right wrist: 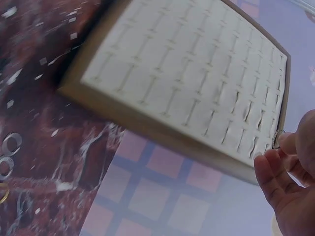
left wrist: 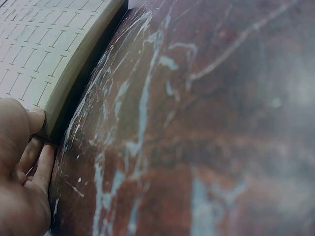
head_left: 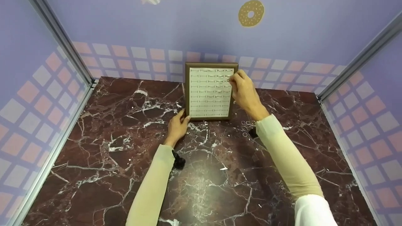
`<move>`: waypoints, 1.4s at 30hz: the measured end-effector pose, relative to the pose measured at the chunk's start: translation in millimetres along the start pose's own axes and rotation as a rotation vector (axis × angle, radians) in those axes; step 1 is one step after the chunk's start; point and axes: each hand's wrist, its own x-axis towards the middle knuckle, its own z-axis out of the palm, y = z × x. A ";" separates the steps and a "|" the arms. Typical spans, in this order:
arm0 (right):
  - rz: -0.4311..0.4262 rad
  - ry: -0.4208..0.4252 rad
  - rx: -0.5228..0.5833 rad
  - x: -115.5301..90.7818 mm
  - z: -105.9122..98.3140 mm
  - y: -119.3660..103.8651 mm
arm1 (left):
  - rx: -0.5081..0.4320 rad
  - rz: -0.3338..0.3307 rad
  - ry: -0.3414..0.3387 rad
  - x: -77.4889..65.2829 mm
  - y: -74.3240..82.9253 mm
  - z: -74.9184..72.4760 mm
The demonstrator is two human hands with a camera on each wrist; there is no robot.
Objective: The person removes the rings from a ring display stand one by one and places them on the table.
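Observation:
A ring display board (head_left: 209, 94) with a brown frame and a white slotted pad stands upright near the back wall. My left hand (head_left: 178, 127) grips its lower left corner; in the left wrist view the thumb (left wrist: 35, 120) lies on the front and the other fingers are at the edge and underneath. My right hand (head_left: 245, 89) is at the board's upper right edge. Between its thumb and fingertips it pinches a small ring (right wrist: 278, 139), close against the slots at the pad's edge. Several slots at the upper right gape wider than the others.
Several loose rings (head_left: 248, 123) lie on the dark red marble-patterned table (head_left: 201, 188), to the right of the board and close to my right sleeve. Lilac walls (head_left: 150, 28) with a pink and white tile print close in the table at the back and both sides.

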 end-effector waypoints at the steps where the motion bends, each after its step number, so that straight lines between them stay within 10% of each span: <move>1: -0.003 -0.002 -0.003 -4.0 -1.3 1.6 | 0.005 -0.003 0.000 0.3 0.0 -0.6; 22: -0.007 -0.053 0.012 -92.6 -20.4 29.8 | 0.015 0.010 -0.017 -1.5 -3.5 -2.5; 42: 0.165 -0.146 -0.007 -176.0 -26.9 61.7 | -0.007 0.013 -0.009 -0.5 -0.9 -0.2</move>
